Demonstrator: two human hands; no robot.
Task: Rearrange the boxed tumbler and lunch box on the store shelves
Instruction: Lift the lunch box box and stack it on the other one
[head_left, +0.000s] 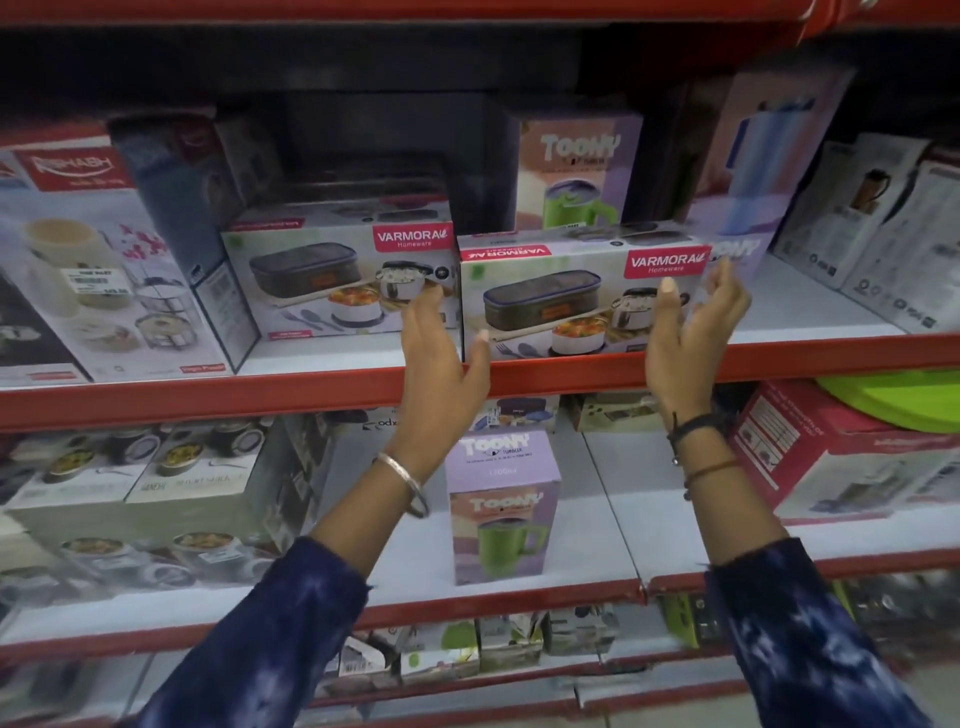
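Note:
A white Varmora lunch box (561, 306) sits at the front of the upper shelf (208, 397). My left hand (441, 364) is at its left end, fingers spread, thumb resting on the lower front corner. My right hand (691, 332) hovers at its right end with loosely curled fingers, thumb over the front face. Neither hand clasps it. A purple Toony tumbler box (501, 506) stands upright on the lower shelf between my forearms. A second tumbler box (576, 171) stands behind the lunch box. A third, blurred, leans tilted (753, 171) beyond my right hand.
Another Varmora lunch box (332, 275) sits just left of my left hand. A big Rishabh box (78, 249) fills the upper left. White boxes (893, 234) stand far right. Below are steel container boxes (130, 483), a red box (831, 457) and a green lid (898, 400).

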